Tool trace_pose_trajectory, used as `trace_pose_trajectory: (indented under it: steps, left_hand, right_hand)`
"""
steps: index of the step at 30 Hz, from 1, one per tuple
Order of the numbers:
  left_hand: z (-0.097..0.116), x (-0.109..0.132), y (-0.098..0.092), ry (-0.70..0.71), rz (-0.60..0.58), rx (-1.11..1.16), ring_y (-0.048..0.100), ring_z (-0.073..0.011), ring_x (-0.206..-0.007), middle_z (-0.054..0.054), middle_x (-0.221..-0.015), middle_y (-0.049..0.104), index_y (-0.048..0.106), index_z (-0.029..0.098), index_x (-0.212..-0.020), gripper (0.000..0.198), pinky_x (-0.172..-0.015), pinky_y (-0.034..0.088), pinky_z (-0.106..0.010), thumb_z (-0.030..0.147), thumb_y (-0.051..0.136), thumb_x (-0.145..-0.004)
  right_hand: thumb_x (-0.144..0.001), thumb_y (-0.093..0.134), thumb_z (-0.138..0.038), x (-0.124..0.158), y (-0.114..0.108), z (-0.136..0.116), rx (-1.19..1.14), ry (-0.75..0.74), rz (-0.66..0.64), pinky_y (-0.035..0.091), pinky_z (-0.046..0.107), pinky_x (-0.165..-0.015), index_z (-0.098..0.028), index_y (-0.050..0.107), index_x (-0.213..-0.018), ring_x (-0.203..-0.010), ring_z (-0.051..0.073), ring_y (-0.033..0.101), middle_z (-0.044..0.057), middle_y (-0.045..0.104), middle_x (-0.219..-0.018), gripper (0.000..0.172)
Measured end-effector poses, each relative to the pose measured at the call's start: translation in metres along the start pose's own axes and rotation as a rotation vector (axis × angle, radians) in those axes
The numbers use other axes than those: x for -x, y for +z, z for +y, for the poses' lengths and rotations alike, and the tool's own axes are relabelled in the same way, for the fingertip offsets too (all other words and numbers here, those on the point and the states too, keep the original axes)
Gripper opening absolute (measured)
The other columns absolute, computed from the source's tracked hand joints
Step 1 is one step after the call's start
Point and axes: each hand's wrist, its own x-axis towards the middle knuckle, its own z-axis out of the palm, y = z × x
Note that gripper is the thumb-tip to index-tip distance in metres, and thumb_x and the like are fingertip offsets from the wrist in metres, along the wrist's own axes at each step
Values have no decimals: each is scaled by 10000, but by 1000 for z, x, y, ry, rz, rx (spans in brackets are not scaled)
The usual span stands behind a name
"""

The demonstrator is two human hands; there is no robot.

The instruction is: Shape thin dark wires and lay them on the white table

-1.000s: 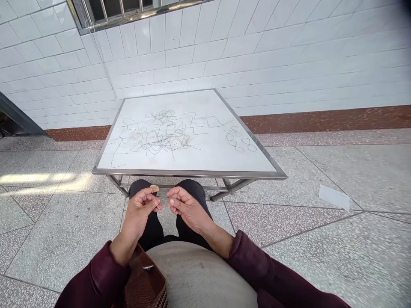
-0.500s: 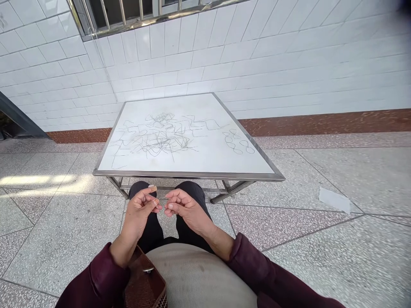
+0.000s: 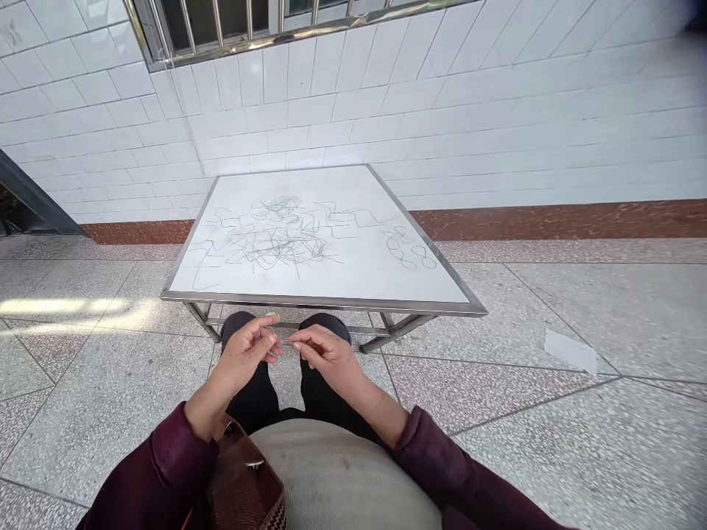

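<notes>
Low square table [image 3: 325,283]: white top edged all round by a metal rim, carried on a metal frame whose crossed legs [image 3: 395,330] stand on the floor [image 3: 552,456]. On the top, left of centre, lies a loose tangle of thin dark strands [image 3: 276,241], wire-like, bent into zigzags and crossing one another. A single stepped strand [image 3: 356,215] runs out of the tangle toward the far right corner. Near the right rim, apart from the tangle, lies a small group of closed loops [image 3: 412,250]. The floor is speckled stone in large slabs with thin joints; a pale paper scrap [image 3: 571,351] lies flat on it, right of the table.
</notes>
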Motion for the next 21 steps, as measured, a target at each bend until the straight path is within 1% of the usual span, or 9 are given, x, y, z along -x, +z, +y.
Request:
trace_pose_trajectory:
  steps: [3, 6, 10, 12, 14, 16, 19, 20, 21]
  left_hand:
    - [4, 0, 2, 12, 16, 7, 711, -209, -826, -98, -969, 729, 601, 202, -1296, 517, -712, 558, -313, 472, 658, -860]
    - [5, 2, 6, 20, 83, 33, 707, -229, -866, -117, -1017, 729, 574, 195, -1322, 582, -719, 563, -332, 524, 656, -849]
    - [-5, 0, 1, 36, 171, 21, 701, -213, -871, -127, -1051, 718, 567, 170, -1301, 575, -708, 564, -313, 567, 577, -886]
    - [-17, -4, -7, 33, 189, -36, 696, -195, -842, -121, -1030, 722, 593, 160, -1269, 555, -680, 553, -286, 570, 551, -897]
    - [-33, -8, -16, 16, 205, -127, 688, -184, -774, -113, -968, 731, 637, 146, -1211, 578, -629, 539, -271, 603, 569, -864]
    - [-53, -11, -27, -7, 231, -237, 679, -185, -710, -103, -898, 736, 668, 137, -1165, 635, -585, 527, -273, 659, 577, -815]
    - [-88, -17, -44, -60, 274, -427, 679, -212, -654, -94, -840, 742, 703, 139, -1122, 754, -566, 531, -315, 767, 521, -747]
    - [-99, -19, -50, -78, 241, -481, 696, -226, -689, -87, -855, 748, 704, 155, -1133, 754, -602, 546, -330, 773, 496, -754]
    - [-110, -22, -55, -87, 230, -536, 700, -238, -682, -78, -832, 750, 718, 171, -1108, 761, -606, 552, -346, 792, 468, -747]
  right_hand:
    - [-893, 631, -365, 1, 0, 0, -5, -10, 33, 441, 290, -508, -271, 735, -925, -584, 150, 536, 32, 608, -783, 144]
    - [-902, 616, -394, 1, 0, 1, -19, -15, 92, 459, 298, -512, -259, 722, -928, -559, 139, 533, 34, 613, -808, 173]
    - [-902, 612, -419, -2, -6, 3, -24, 7, 180, 489, 308, -523, -256, 710, -940, -580, 148, 549, 40, 614, -836, 195]
    - [-898, 613, -429, -4, -11, 4, -38, 28, 240, 499, 316, -524, -253, 704, -941, -581, 151, 550, 44, 614, -850, 203]
    - [-893, 610, -441, -7, -20, 7, -39, 43, 305, 507, 324, -530, -252, 699, -945, -586, 156, 554, 47, 619, -864, 215]
    - [-892, 601, -447, -12, -33, 16, -10, 49, 371, 512, 328, -544, -250, 696, -951, -595, 161, 565, 48, 630, -871, 227]
    - [-886, 581, -452, -21, -68, 38, 98, 66, 485, 514, 326, -570, -239, 694, -948, -596, 163, 575, 45, 644, -858, 249]
    - [-880, 574, -459, -24, -83, 47, 148, 83, 531, 512, 319, -576, -234, 691, -946, -598, 161, 577, 40, 643, -848, 262]
    - [-873, 571, -463, -26, -100, 56, 183, 96, 576, 505, 313, -576, -226, 687, -943, -606, 164, 576, 36, 639, -824, 273]
